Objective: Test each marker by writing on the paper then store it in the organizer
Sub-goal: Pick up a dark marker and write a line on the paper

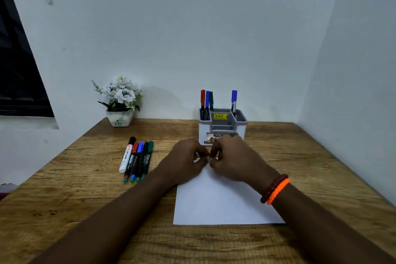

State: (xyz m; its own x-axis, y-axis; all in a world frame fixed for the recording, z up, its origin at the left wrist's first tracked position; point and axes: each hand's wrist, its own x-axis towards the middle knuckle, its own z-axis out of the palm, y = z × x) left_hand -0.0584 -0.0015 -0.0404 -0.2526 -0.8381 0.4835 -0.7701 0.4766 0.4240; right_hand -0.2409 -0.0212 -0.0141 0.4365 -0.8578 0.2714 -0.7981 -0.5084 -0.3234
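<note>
A white sheet of paper [222, 201] lies on the wooden table in front of me. My left hand [184, 162] and my right hand [232, 159] meet over the paper's far edge, fingers curled and fingertips touching. Whatever is between them is hidden. Several capped markers [137, 159] lie side by side on the table to the left of my hands. The white and grey organizer [222, 126] stands just behind my hands. It holds a red, a blue and a green marker [206, 103] in its left compartment and another blue marker [234, 100] on the right.
A small white pot of artificial white flowers [120, 103] stands at the table's back left. White walls close in behind and to the right. A dark window frame [19, 70] is at the far left. My right wrist wears red and orange bracelets [275, 188].
</note>
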